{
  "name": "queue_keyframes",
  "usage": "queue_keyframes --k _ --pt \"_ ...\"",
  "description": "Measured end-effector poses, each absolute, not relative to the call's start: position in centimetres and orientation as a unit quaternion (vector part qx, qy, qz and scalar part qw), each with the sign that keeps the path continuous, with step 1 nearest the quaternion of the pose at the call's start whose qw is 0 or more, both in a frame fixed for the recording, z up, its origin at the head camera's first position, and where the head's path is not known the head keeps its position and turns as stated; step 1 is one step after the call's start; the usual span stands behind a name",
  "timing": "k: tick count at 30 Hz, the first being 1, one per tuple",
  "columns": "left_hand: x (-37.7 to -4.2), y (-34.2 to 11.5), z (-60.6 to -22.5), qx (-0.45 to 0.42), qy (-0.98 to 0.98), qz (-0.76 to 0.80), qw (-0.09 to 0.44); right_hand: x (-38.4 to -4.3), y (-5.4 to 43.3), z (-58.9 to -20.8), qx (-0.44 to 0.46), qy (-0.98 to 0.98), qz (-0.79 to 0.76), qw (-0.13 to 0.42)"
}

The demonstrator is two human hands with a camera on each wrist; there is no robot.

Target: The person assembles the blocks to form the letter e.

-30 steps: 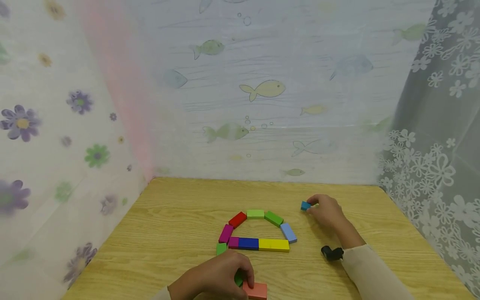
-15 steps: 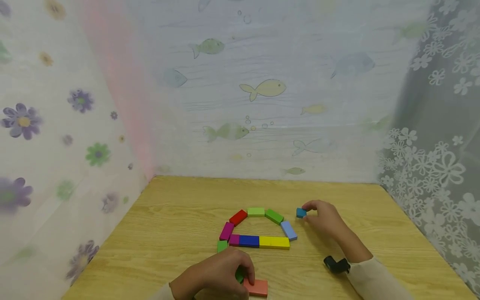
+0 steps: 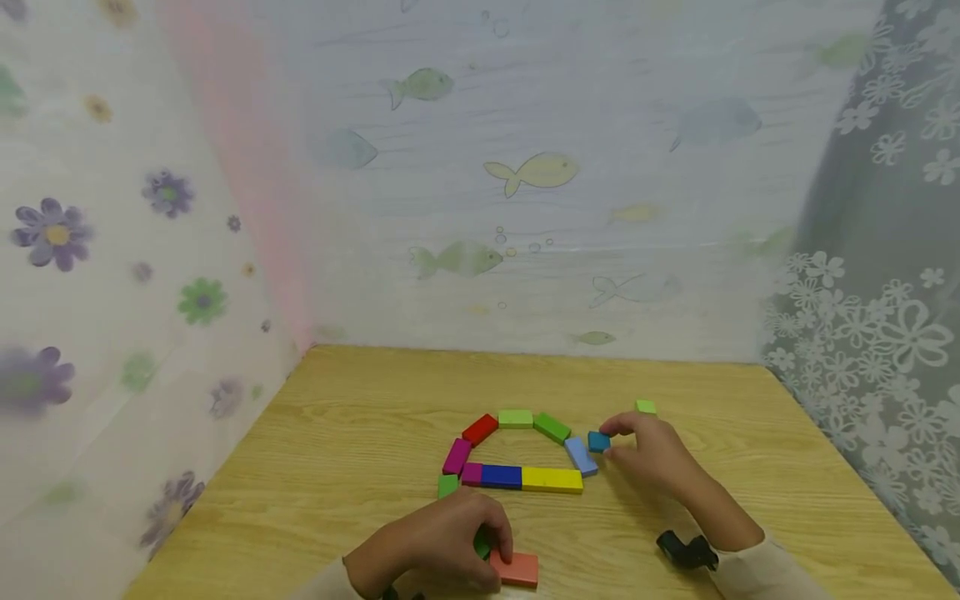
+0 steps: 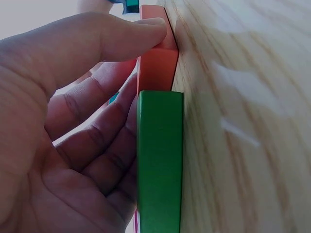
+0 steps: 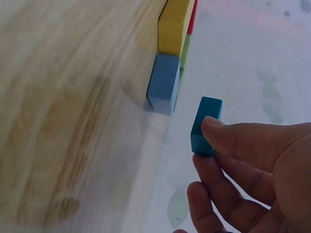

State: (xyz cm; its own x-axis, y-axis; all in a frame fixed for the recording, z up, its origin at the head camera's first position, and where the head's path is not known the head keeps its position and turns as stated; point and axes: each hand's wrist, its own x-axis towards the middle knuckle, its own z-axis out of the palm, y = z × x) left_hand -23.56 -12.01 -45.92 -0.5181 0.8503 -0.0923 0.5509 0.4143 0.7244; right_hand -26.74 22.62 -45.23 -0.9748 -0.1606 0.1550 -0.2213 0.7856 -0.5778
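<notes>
My right hand (image 3: pixel 654 452) pinches a small teal-blue block (image 5: pixel 206 124) between thumb and fingers. In the head view this block is close to the right of a light blue block (image 3: pixel 581 457), the right end of an arch of coloured blocks. Near the table's front, my left hand (image 3: pixel 453 533) grips a salmon-orange block (image 3: pixel 521 570), thumb on one side and fingers on the other. A dark green block (image 4: pixel 160 160) lies end to end with the salmon one, mostly hidden under the left hand in the head view.
The arch includes magenta, red (image 3: pixel 480 429) and green blocks. A straight row of magenta, dark blue (image 3: pixel 501 477) and yellow blocks (image 3: pixel 552 480) spans its base. One lime block (image 3: pixel 646 407) sits behind the right hand. Patterned sheets (image 3: pixel 540 250) enclose the wooden table (image 3: pixel 360 417).
The right hand has brought the teal-blue block toward me and leftward, up beside the light blue one. A lime block now shows behind that hand. The left hand stays on the salmon block.
</notes>
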Motion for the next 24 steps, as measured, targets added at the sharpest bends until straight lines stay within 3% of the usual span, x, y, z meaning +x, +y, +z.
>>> queue_keyframes --k 14,24 --pt "-26.9 -13.0 -46.2 0.459 0.8 0.312 0.23 -26.1 20.7 -44.7 0.128 -0.931 0.343 -0.002" --pt "-29.1 -13.8 -45.9 0.472 0.79 0.311 0.238 -25.9 18.7 -44.4 0.196 -0.92 0.335 -0.052"
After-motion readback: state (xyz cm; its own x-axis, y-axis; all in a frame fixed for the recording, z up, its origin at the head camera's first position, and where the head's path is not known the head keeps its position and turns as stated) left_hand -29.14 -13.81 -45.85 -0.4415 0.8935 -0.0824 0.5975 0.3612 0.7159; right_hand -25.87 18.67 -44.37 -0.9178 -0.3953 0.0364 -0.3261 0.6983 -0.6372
